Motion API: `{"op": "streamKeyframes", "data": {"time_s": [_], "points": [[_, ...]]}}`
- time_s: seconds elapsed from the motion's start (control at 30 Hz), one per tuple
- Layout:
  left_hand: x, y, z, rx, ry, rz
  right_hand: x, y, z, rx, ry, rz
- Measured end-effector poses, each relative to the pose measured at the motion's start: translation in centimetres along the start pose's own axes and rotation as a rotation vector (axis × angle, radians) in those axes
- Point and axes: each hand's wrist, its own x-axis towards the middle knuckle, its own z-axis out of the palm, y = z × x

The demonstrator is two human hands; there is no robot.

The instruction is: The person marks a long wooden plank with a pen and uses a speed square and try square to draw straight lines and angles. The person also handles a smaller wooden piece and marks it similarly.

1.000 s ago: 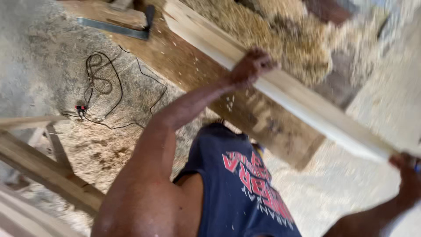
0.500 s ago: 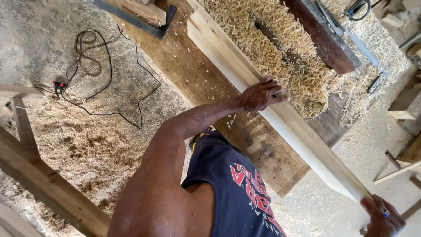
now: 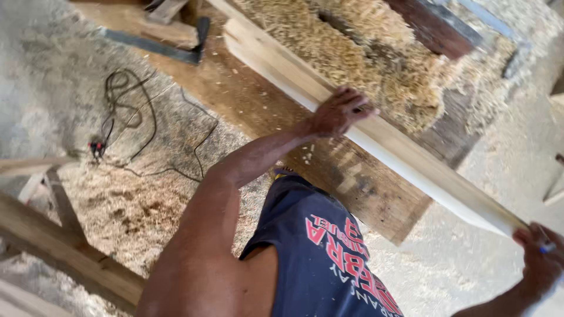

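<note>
A long pale wooden plank lies slanted over a dark wooden workbench, running from the upper middle to the lower right. My left hand rests on top of the plank near its middle, fingers spread and pressing on it. My right hand grips the plank's near end at the lower right edge, with a small blue thing between its fingers. My bare left arm and dark blue shirt fill the lower middle.
A thick heap of wood shavings covers the bench behind the plank. A black metal bar lies at the bench's far end. A black cable coils on the sawdust-strewn floor. Wooden beams cross the lower left.
The view has swung, so the bench and shavings heap now show more fully. Both hands have stayed on the plank, the right one still at its near end.
</note>
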Motion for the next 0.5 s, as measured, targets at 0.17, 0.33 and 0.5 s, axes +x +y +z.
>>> {"op": "streamKeyframes", "data": {"time_s": [0.17,0.33,0.5], "points": [[-1.0,1.3,-1.2,-0.144,-0.025,-0.036,0.3,8.1,1.5,-0.207,0.16,-0.305],[-2.3,1.4,-2.3,0.073,-0.228,-0.011,-0.4,10.4,3.3,-0.075,0.106,-0.135],[-2.8,0.6,-3.3,0.17,-0.181,0.008,-3.3,5.1,1.6,0.49,0.242,0.092]]}}
